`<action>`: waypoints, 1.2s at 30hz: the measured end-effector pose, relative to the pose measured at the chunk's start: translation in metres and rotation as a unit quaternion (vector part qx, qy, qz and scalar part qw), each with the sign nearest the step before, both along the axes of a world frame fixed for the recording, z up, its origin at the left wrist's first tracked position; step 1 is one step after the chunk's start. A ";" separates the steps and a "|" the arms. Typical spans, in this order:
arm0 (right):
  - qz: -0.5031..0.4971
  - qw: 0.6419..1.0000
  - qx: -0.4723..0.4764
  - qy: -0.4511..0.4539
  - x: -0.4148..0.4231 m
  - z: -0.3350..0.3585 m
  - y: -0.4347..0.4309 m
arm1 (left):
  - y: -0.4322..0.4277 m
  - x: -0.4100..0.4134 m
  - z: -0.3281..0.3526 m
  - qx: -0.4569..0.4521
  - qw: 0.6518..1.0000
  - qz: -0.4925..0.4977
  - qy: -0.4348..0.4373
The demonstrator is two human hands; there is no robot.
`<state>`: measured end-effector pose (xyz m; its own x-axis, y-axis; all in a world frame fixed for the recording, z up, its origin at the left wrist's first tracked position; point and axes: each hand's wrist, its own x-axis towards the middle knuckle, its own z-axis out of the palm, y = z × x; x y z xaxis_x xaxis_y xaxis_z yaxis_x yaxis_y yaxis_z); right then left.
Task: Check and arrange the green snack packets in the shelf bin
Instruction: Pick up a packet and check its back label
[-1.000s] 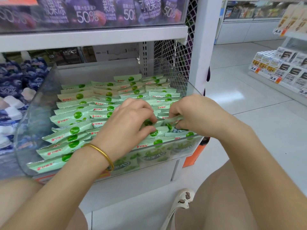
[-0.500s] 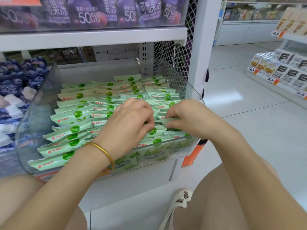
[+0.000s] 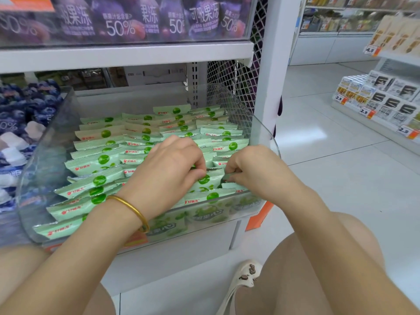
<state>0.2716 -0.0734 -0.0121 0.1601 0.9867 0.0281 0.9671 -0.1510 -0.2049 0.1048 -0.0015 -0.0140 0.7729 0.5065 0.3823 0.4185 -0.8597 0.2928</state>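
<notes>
A person crouching at a shop shelf works both hands in a clear plastic bin [image 3: 246, 114] on the lower white shelf, where green snack packets [image 3: 97, 160] stand on edge in overlapping rows that run from front to back, each pale green with a round green fruit and a red logo. The left hand [image 3: 168, 173], with a gold bangle [image 3: 134, 208] at the wrist, reaches in over the front wall, its fingers curled and its thumb and fingertips pinching the upper edge of a front-row packet [image 3: 205, 180] near the bin's right end. The right hand [image 3: 252, 169] sits just beside it, knuckles up and fingers curled, pinching at that packet's right end; whether it also grips a second packet behind cannot be told. More green packets press flat against the inside of the front wall. A neighbouring bin to the left holds blue and white packets [image 3: 29, 105], and purple jelly pouches [image 3: 122, 21] marked 50% fill the shelf above. White wire mesh [image 3: 229, 78] backs the shelf beside a white upright [image 3: 270, 64]. The person's white shoe [image 3: 246, 272] rests on the pale tiled floor, and boxed goods [image 3: 386, 92] with orange price tags [image 3: 364, 111] line a low shelf across the aisle.
</notes>
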 end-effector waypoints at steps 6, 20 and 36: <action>-0.048 0.974 0.198 0.100 0.002 0.006 -0.017 | 0.000 0.001 -0.002 -0.010 1.000 0.004 -0.005; -0.036 0.960 0.279 -0.014 0.000 0.019 0.007 | 0.004 -0.004 0.001 -0.071 0.996 0.023 -0.056; 0.046 0.797 0.221 0.560 -0.034 0.032 0.052 | 0.024 -0.028 0.017 -0.313 0.896 0.123 -0.292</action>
<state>0.2378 -0.0216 0.0202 0.2559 0.9293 0.2662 0.1429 0.2360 -0.9612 0.0767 0.0229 0.0026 0.3694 0.8901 0.2669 0.1916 -0.3540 0.9154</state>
